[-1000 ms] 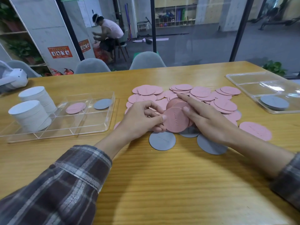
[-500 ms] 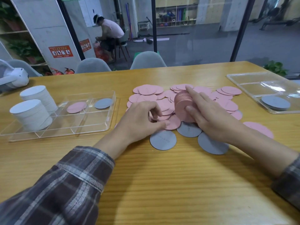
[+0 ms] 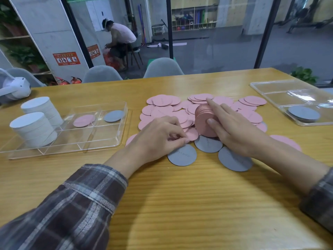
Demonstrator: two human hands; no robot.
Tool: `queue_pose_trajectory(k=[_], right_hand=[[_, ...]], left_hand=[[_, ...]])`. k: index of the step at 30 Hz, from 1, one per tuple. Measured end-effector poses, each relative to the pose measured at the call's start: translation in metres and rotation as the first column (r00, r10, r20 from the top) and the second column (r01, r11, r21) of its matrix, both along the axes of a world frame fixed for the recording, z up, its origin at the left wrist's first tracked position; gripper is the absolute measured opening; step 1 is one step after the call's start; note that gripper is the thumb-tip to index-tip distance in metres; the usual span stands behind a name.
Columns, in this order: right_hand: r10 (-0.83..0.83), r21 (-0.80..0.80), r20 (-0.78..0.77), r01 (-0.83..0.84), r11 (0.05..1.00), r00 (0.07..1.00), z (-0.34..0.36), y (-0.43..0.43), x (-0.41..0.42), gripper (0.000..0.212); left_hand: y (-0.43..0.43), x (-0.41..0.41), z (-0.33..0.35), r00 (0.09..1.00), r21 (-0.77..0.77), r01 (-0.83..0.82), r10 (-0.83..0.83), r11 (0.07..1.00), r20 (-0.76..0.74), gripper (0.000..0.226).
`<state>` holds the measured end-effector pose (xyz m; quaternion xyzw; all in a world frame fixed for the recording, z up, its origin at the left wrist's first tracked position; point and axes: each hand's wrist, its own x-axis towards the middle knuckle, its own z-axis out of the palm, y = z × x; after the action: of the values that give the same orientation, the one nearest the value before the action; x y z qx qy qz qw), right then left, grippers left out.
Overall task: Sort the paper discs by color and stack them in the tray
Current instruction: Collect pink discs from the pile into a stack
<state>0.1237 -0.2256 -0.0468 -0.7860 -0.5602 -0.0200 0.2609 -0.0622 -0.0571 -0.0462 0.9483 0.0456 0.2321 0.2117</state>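
Person's clothing, head view. The left sleeve [image 3: 72, 204] is showing a dark brown plaid crossed by pale grey and white stripes, and its cuff is ending in a stitched band. The right sleeve [image 3: 319, 201], cut by the frame edge, is showing a greyer plaid. The left hand [image 3: 158, 134] and right hand [image 3: 234, 130], 2 in all, are going bare.
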Motion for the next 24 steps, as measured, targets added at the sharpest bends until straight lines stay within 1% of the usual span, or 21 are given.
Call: queue_pose_trajectory(k=[4, 6, 9, 12, 15, 17, 21, 24], right_hand=[[-0.006, 0.013, -0.031, 0.007, 1.000, 0.999, 0.002, 0.001, 0.000, 0.059], [-0.002, 0.014, -0.026, 0.002, 1.000, 1.000, 0.001, 0.001, 0.000, 0.059], [0.007, 0.030, -0.033, -0.006, 1.000, 0.999, 0.001, 0.001, 0.000, 0.059], [0.031, 0.064, -0.058, -0.027, 0.998, 0.998, 0.001, 0.001, -0.001, 0.060], [0.058, 0.108, -0.090, -0.049, 0.993, 0.994, 0.002, 0.001, -0.001, 0.059], [0.070, 0.125, -0.107, -0.057, 0.991, 0.992, 0.001, 0.001, 0.000, 0.057], [0.068, 0.124, -0.128, -0.052, 0.991, 0.989, 0.000, 0.002, 0.003, 0.055], [0.070, 0.118, -0.129, -0.054, 0.991, 0.989, 0.000, 0.002, 0.002, 0.054]], left_hand=[[-0.009, -0.003, 0.002, 0.991, -0.095, 0.122, -0.127, 0.988, -0.041, 0.007], [-0.013, -0.003, 0.003, 0.985, -0.117, 0.150, -0.158, 0.982, -0.064, 0.006], [-0.009, -0.005, 0.004, 0.990, -0.130, 0.100, -0.112, 0.987, -0.086, 0.014], [-0.005, -0.005, 0.002, 0.995, -0.052, -0.010, 0.005, 0.999, -0.102, 0.037], [-0.006, -0.004, 0.003, 0.984, -0.049, -0.087, 0.079, 0.995, -0.158, 0.054], [-0.008, -0.003, 0.004, 0.980, -0.074, -0.100, 0.086, 0.992, -0.178, 0.055], [-0.012, -0.003, 0.008, 0.974, -0.238, -0.113, 0.059, 0.965, -0.220, 0.055], [-0.013, -0.003, 0.011, 0.981, -0.276, -0.084, 0.031, 0.958, -0.190, 0.051]])
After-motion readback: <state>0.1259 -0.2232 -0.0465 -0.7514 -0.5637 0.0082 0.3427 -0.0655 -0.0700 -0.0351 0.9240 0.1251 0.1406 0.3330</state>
